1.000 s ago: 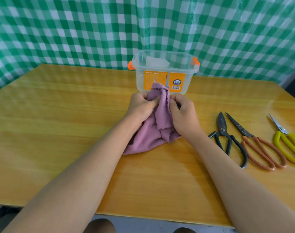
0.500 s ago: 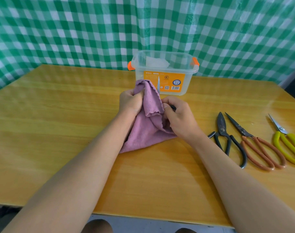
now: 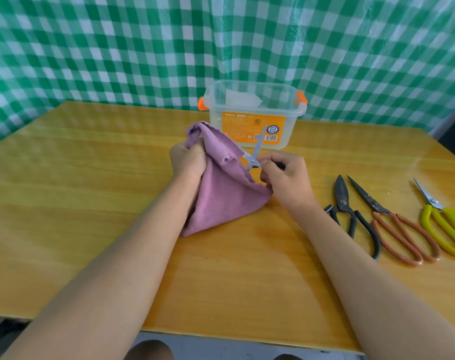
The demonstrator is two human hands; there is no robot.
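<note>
While the left hand (image 3: pixel 188 159) grips the upper part of the purple cloth (image 3: pixel 221 193) with curled fingers and holds it up, the lower part of the cloth lies on the wooden table (image 3: pixel 91 178), near the middle. The cloth hangs between the 2 hands like a small tent. The right hand (image 3: pixel 286 180) is closed around the handles of the small silver scissors (image 3: pixel 255 154), just beside the right edge of the cloth. The handles are mostly hidden inside the fingers. 1 long blade points up and away, in front of the label of the clear plastic box (image 3: pixel 255 118); the other blade seems to reach the frayed edge of the cloth.

The box, with orange clips, stands behind the hands near the green checked curtain (image 3: pixel 117 48). On the right side of the table 3 more pairs lie side by side: the black scissors (image 3: pixel 351 214), the brown-handled scissors (image 3: pixel 392 224) and the yellow-handled scissors (image 3: pixel 444 224), all with tips pointing away.
</note>
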